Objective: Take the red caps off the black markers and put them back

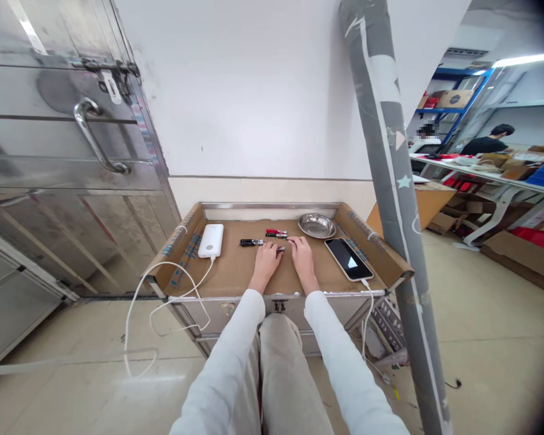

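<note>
both hands were down flat on the cardboard-covered counter (236,275), palms to the surface. the left hand (266,261) lay with fingers spread loosely, its tips just at a small dark pen-like piece (278,248); it gripped nothing. the right hand (303,257) rested just beside it, fingers extended and apart, also closed on nothing, its tips reaching toward the same little cluster. ahead of the fingers lay a black marker (251,242) to the left, and behind it a red-and-black marker (276,232) lying crosswise.

those pens looked light, stiff and smooth-barrelled, the sort that would roll on cardboard if nudged; a pinch at mid-barrel with thumb and two fingers seemed the sure hold, and caps probably wanted a firm pull. the loose piece looked small enough to slip away, best pinned from above first.

off to the right sat a shallow steel dish (317,226), and nearer the edge a phone (349,258) with its screen lit and a cable trailing down. on the left a white power bank (211,240) fed a white cable (138,314) looping to the floor. a steel door (63,151) stood at left, a grey roll (390,181) leaned at right.
</note>
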Demonstrator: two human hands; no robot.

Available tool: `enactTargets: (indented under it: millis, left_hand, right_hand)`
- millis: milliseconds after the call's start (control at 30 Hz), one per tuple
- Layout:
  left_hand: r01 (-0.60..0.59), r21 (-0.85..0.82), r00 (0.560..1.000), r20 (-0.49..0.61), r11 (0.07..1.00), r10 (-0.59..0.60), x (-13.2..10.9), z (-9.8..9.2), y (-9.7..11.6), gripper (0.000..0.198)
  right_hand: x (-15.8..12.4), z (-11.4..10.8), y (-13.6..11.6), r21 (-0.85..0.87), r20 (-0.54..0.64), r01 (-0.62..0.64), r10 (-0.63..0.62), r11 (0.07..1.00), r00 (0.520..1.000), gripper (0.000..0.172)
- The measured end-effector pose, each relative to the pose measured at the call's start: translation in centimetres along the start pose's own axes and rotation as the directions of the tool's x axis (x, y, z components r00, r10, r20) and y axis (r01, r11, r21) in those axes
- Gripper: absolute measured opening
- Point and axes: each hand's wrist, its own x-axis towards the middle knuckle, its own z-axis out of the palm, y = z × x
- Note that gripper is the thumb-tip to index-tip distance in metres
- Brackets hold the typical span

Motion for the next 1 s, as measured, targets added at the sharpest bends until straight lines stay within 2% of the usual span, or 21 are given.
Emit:
enactTargets:
  millis: [67,167,267,433,500,567,667,767,867,1000]
  left_hand:
    - [-0.019,0.072,1.000,0.020,0.997,0.017,-0.1,0.0,0.1,0.015]
    - [0.026,0.073,0.999,-0.025,0.997,-0.025,-0.1,-0.1,0.1,0.017]
    - [0.076,0.032,0.994,-0.085,0.997,-0.074,-0.1,-0.1,0.0,0.018]
    - [0.043,-0.090,0.987,-0.148,0.995,-0.056,0.1,-0.2,0.0,0.018]
    - [0.088,-0.110,0.975,-0.194,0.990,-0.108,-0.1,-0.6,0.0,0.019]
    - [0.171,-0.054,0.952,-0.249,0.984,-0.179,-0.3,-1.0,0.1,0.020]
    - [0.316,0.102,0.915,-0.294,0.943,-0.275,-0.8,-1.3,0.1,0.020]
    - [0.421,0.202,0.893,-0.264,0.884,-0.364,-1.1,-1.0,0.1,0.022]
    - [0.447,0.254,0.888,-0.240,0.858,-0.391,-1.0,-0.6,-0.1,0.028]
    - [0.425,0.317,0.903,-0.205,0.848,-0.376,-0.8,-0.5,-0.1,0.032]
  right_hand:
    - [-0.1,-0.2,-0.1,-0.071,-0.011,-0.049,0.048,0.996,0.999,0.031]
    - [-0.1,-0.4,-0.4,-0.138,0.027,-0.042,0.046,0.990,0.999,0.030]
    - [-0.2,-0.4,-1.0,-0.149,0.073,0.033,-0.022,0.988,0.997,0.028]
    - [-0.4,-0.5,-2.0,-0.113,0.151,0.158,-0.140,0.981,0.979,0.033]
    - [-0.4,-0.5,-2.2,-0.054,0.212,0.223,-0.207,0.973,0.955,0.042]
    - [-0.3,-0.3,-2.3,-0.035,0.243,0.252,-0.236,0.967,0.941,0.050]
    - [0.0,0.2,-2.0,-0.131,0.233,0.218,-0.184,0.967,0.955,0.050]
    - [0.4,0.7,-1.8,-0.253,0.236,0.177,-0.117,0.951,0.965,0.043]
    - [0.8,1.1,-1.7,-0.316,0.264,0.162,-0.077,0.935,0.961,0.038]
    - [1.2,1.5,-1.7,-0.358,0.302,0.167,-0.056,0.919,0.952,0.036]
